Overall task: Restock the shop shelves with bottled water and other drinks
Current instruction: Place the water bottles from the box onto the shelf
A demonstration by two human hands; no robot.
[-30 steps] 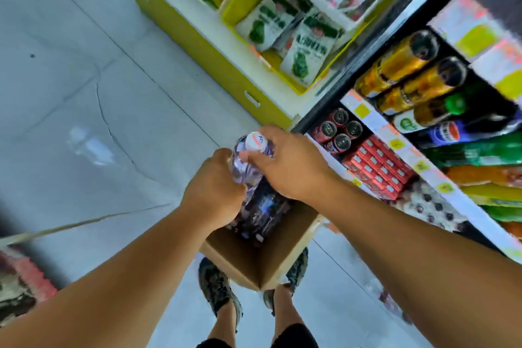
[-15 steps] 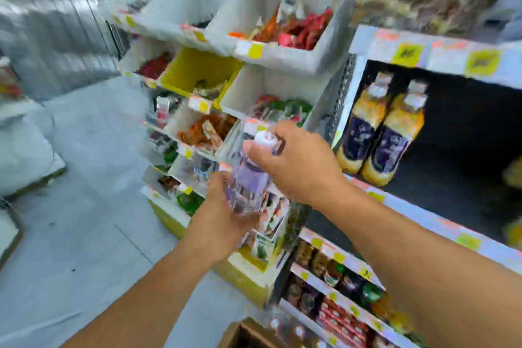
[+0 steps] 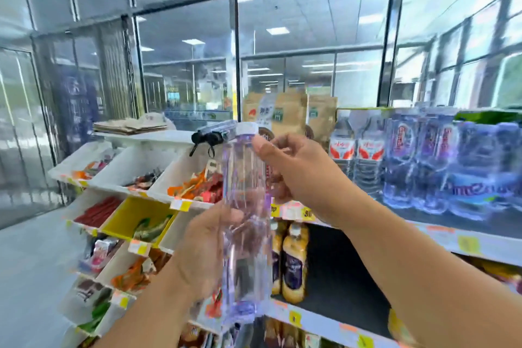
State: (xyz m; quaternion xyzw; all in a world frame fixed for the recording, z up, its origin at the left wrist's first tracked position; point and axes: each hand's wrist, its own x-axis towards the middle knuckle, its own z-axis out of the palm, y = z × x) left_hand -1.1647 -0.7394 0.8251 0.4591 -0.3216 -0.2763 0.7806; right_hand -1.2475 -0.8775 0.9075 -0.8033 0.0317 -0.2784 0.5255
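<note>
Landmark: the water bottle [image 3: 245, 220] is taken as the reference; it is held upright at mid-frame, in front of the shelving.
Bottle: clear, ribbed plastic with a lilac tint and a white cap; any writing on it is too blurred to be read.
Left hand [image 3: 203, 251]: the lower half of the bottle is grasped, fingers wrapped behind it and the thumb laid across the front.
Right hand [image 3: 296, 169]: the upper part of the bottle is pinched below the cap, fingers curled.
Top shelf [image 3: 463, 237]: to the right of the bottle, shrink-wrapped packs of bottled water [image 3: 440, 167] are stood; blue-and-red labels are seen, the lettering smeared.
Red-label bottles [image 3: 351, 155]: just right of the bottle's cap, red winged labels are shown, unreadable.
Kraft pouches [image 3: 291, 113]: behind the bottle's cap, brown paper bags with green marks.
Juice bottles [image 3: 293, 260]: right of the bottle's base, orange drinks with dark labels.
Snack bins [image 3: 132, 220]: to the left of the bottle, white and yellow plastic trays of glossy packets.
Price tags [image 3: 469, 244]: yellow slips, print illegible.
</note>
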